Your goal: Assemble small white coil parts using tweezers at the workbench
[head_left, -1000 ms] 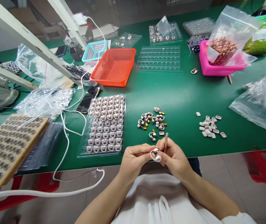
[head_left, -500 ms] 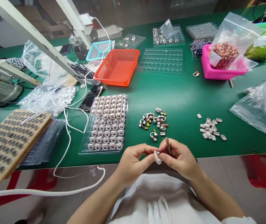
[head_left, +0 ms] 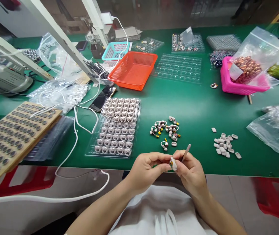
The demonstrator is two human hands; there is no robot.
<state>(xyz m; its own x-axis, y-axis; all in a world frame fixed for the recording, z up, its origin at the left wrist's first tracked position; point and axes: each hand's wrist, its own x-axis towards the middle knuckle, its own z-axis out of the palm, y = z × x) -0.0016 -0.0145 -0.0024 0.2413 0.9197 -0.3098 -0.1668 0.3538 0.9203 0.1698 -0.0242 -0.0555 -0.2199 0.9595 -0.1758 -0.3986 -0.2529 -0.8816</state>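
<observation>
Both hands meet at the table's front edge around a small white part (head_left: 173, 164) with a bit of yellow on it. My left hand (head_left: 145, 169) pinches its left side between thumb and forefinger. My right hand (head_left: 190, 168) closes on its right side and also holds a thin metal tool (head_left: 186, 152), which points up. Just beyond the hands lie several small wired assemblies (head_left: 164, 145) with yellow tabs and a small white shell (head_left: 174, 144). More white shells (head_left: 223, 145) form a loose group to the right.
A clear tray of shiny round parts (head_left: 113, 138) lies left of the hands, with a phone (head_left: 103, 99) and white cable behind. Further back are an orange basket (head_left: 134, 83), a pink basket (head_left: 244, 88) and a flat clear tray (head_left: 178, 68). A wooden board (head_left: 19, 130) lies far left.
The view has shifted, so the table's contents appear displaced. The white part has turned between my fingers, showing yellow, and the metal tool now leans to the right.
</observation>
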